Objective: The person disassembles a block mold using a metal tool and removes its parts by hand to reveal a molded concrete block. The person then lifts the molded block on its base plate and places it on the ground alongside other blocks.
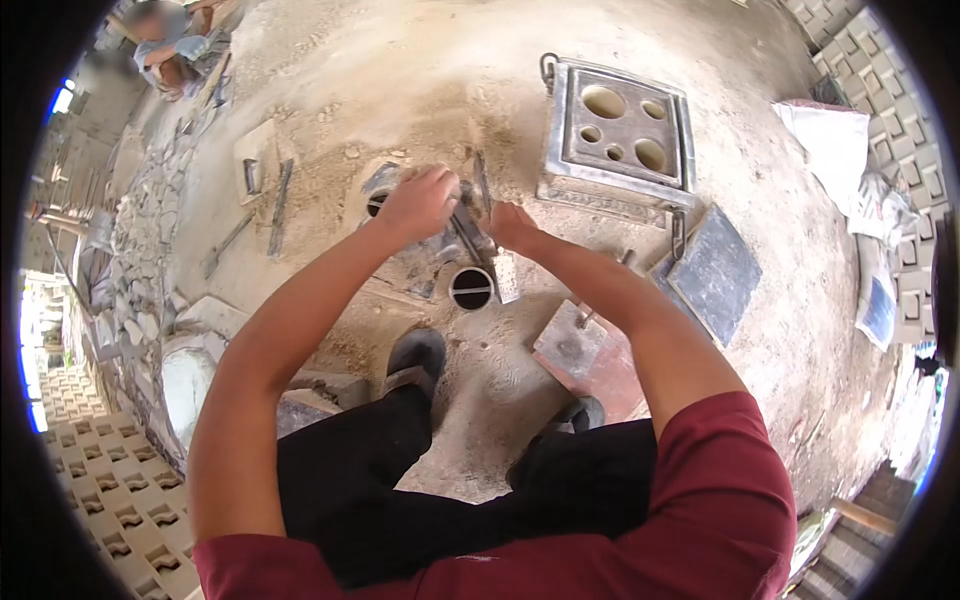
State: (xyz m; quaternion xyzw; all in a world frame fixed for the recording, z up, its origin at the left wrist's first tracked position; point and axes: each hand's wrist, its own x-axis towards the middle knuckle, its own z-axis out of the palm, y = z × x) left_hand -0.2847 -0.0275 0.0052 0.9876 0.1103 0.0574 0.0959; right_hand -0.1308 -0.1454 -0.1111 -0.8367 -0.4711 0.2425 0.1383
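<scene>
My left hand [425,203] is closed, its fingers curled down over grey, dusty metal pieces; what it grips is hidden beneath it. Beside it a dark narrow bar [466,236] slants down between my hands. My right hand [511,226] is a fist around a trowel-like tool, whose flat, dusty blade [507,279] points down toward my feet. Just left of that blade a round metal ring [472,289] with a crossbar and a dark opening sits on the ground. A second dark round opening [376,204] shows left of my left hand.
At the upper right lies a heavy metal mould [625,125] with several round holes. Below it are a grey slab [716,273] and a square plate with a handle [570,342] on a reddish board. Loose bars [281,207] and rubble [135,270] lie left. Another person [170,48] crouches far left.
</scene>
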